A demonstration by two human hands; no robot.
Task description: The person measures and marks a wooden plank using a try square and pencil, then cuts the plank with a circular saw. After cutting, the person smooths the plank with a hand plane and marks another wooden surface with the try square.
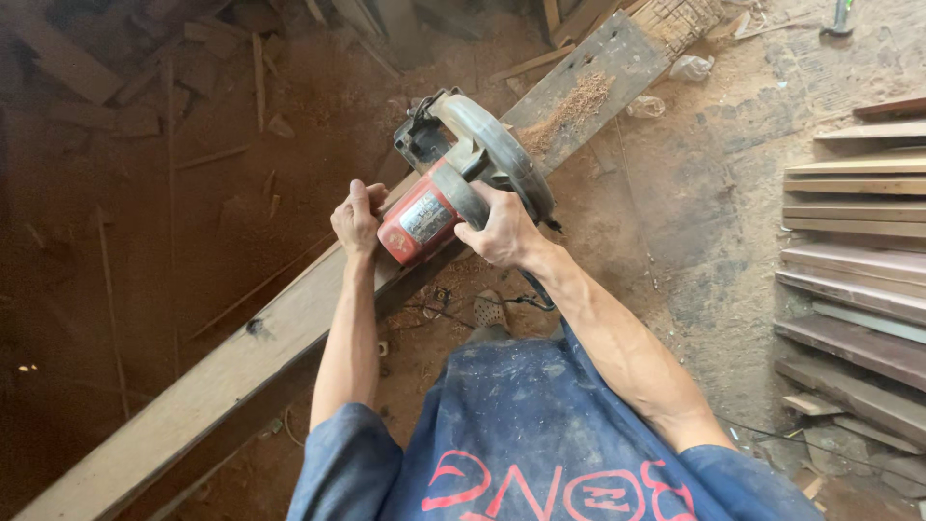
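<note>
Far left: scrap timber offcuts (87, 77) lie scattered on the sawdust-covered floor (116, 289), well apart from the work.

A long plank (222, 371) runs diagonally from lower left to upper right. A dark knot shows on its face below the hands, and a heap of sawdust (577, 101) sits on its upper end.

Left hand (356, 218): its grip is closed, fingers curled over the plank's upper edge, just beside the red end of the saw. Whether it touches the motor housing cannot be told.

Circular saw (463, 178): it rests on the plank between the two hands, red motor housing toward the person, grey blade guard on the far side.

Right hand (500, 230): its grip is wrapped tight around the saw's handle, to the right of the red housing. The saw body lies above and left of this hand. A dark cord drops from below the wrist.

Far right: stacked boards (854, 241) lie on the floor, well apart from the saw.
</note>
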